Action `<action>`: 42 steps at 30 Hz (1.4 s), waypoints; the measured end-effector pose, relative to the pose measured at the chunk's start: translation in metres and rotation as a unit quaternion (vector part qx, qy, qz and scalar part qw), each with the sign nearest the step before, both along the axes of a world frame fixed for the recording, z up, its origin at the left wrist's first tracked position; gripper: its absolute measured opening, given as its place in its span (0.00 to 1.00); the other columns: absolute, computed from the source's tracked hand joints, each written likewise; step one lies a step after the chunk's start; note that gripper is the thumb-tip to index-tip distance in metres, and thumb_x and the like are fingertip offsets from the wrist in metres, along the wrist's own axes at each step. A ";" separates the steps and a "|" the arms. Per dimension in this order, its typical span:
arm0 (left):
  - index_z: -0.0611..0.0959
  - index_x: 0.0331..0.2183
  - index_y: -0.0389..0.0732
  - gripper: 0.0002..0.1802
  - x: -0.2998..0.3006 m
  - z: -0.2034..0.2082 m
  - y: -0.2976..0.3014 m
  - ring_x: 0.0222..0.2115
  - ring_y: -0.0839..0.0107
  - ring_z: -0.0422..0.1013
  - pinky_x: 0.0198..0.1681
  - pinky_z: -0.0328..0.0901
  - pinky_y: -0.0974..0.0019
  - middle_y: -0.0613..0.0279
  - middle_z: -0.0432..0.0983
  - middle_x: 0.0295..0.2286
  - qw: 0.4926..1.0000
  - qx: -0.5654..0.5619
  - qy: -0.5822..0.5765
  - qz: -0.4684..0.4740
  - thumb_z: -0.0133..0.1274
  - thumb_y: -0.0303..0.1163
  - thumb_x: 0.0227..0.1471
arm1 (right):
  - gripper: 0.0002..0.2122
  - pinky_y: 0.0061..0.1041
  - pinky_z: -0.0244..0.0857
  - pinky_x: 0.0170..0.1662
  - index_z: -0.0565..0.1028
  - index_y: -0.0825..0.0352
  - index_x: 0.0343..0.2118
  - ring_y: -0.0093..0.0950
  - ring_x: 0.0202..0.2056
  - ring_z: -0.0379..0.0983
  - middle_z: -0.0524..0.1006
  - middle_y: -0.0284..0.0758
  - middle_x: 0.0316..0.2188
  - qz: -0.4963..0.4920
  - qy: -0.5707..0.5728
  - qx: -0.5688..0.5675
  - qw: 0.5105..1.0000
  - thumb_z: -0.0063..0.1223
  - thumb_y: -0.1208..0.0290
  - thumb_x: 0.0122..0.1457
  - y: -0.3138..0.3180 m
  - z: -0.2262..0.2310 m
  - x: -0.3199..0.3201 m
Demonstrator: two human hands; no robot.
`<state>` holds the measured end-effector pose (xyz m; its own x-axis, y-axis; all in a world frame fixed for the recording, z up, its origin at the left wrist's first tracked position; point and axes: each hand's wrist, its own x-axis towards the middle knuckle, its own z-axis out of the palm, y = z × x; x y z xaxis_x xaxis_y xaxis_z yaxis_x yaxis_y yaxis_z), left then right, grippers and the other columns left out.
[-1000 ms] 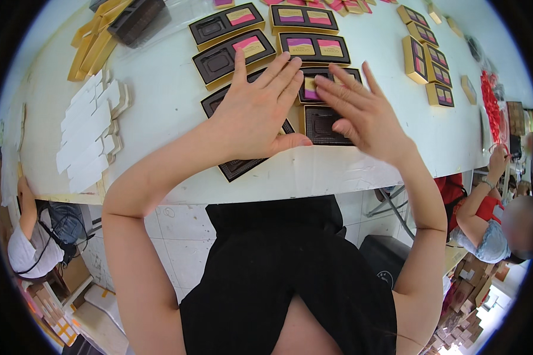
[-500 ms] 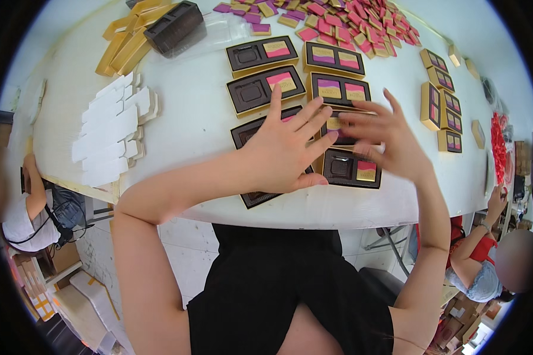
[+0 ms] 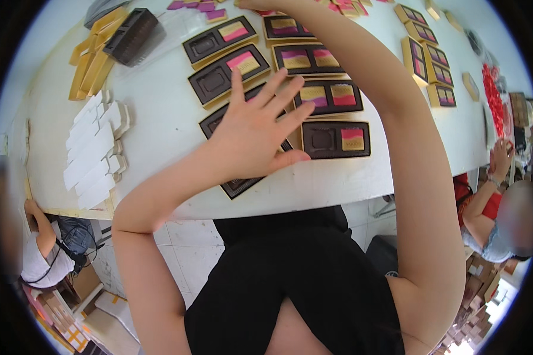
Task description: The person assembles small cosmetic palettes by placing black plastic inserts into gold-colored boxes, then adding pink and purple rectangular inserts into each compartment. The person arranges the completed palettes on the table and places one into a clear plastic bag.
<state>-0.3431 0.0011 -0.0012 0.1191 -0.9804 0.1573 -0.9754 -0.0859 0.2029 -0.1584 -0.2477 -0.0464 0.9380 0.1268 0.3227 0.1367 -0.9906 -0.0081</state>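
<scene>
My left hand (image 3: 256, 121) hovers with its fingers spread over the left column of gift boxes, holding nothing. Beneath it lie dark trays partly covered by the hand. Further off, a box (image 3: 230, 70) has one pink-and-gold square packet on its right side and a bare left slot. In the right column, a box (image 3: 328, 97) carries a purple-and-gold packet beside a pink-and-gold one. The nearest box (image 3: 336, 139) has a packet only on the right. My right hand (image 3: 259, 5) reaches to the far edge of the picture, by the loose packets (image 3: 346, 7); its fingers are cut off.
Flattened white cartons (image 3: 98, 151) lie at the left. Behind them are gold box sleeves (image 3: 95, 59) and a stack of dark plastic trays (image 3: 133, 36). Filled boxes (image 3: 438, 65) stand at the far right. Other people sit at both sides of the table (image 3: 160, 130).
My right hand has left the right column and stretched far forward to the loose packets, uncovering the box with two packets. My left hand stays spread above the left column. The view has shifted.
</scene>
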 end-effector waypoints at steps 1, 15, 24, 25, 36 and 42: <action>0.69 0.59 0.47 0.41 0.001 0.001 -0.001 0.65 0.49 0.47 0.57 0.34 0.19 0.49 0.53 0.63 1.000 0.006 -0.011 0.001 0.56 0.59 0.48 | 0.11 0.36 0.68 0.46 0.80 0.70 0.28 0.41 0.41 0.75 0.78 0.46 0.35 0.006 -0.050 -0.004 0.999 0.56 0.67 0.48 -0.001 -0.002 -0.005; 0.85 0.37 0.43 0.20 -0.003 -0.004 0.002 0.49 0.69 0.73 0.62 0.34 0.24 0.66 0.80 0.42 0.974 -0.198 -0.002 -0.109 0.63 0.46 0.46 | 0.14 0.27 0.71 0.36 0.80 0.68 0.37 0.33 0.35 0.77 0.79 0.37 0.32 0.080 -0.052 0.193 0.977 0.56 0.89 0.46 0.034 0.090 -0.322; 0.86 0.33 0.42 0.13 -0.012 -0.010 0.004 0.44 0.72 0.76 0.62 0.42 0.25 0.67 0.82 0.36 0.973 -0.202 -0.026 -0.109 0.64 0.38 0.46 | 0.20 0.50 0.53 0.60 0.78 0.66 0.44 0.32 0.49 0.70 0.76 0.33 0.46 -0.061 -0.069 0.028 0.995 0.63 0.63 0.48 0.099 0.041 -0.384; 0.86 0.33 0.41 0.13 -0.012 -0.010 0.003 0.44 0.72 0.76 0.62 0.42 0.25 0.66 0.82 0.35 0.972 -0.203 -0.030 -0.112 0.64 0.38 0.45 | 0.21 0.51 0.52 0.61 0.78 0.66 0.44 0.32 0.49 0.70 0.76 0.32 0.46 -0.061 -0.069 0.034 0.995 0.62 0.62 0.48 0.105 0.039 -0.384; 0.83 0.40 0.41 0.25 -0.010 -0.003 0.005 0.49 0.67 0.73 0.59 0.44 0.23 0.63 0.79 0.41 0.972 -0.209 -0.054 -0.099 0.64 0.49 0.44 | 0.18 0.55 0.50 0.61 0.78 0.60 0.46 0.42 0.54 0.65 0.74 0.38 0.49 0.028 0.022 0.216 0.976 0.59 0.58 0.54 0.053 0.063 -0.345; 0.55 0.65 0.43 0.61 -0.010 0.016 0.025 0.65 0.39 0.39 0.55 0.42 0.20 0.40 0.41 0.64 0.989 0.040 -0.060 0.130 0.52 0.73 0.41 | 0.32 0.67 0.39 0.61 0.58 0.55 0.65 0.50 0.67 0.43 0.53 0.41 0.67 -0.090 -0.021 0.043 0.995 0.39 0.41 0.63 0.057 0.021 -0.256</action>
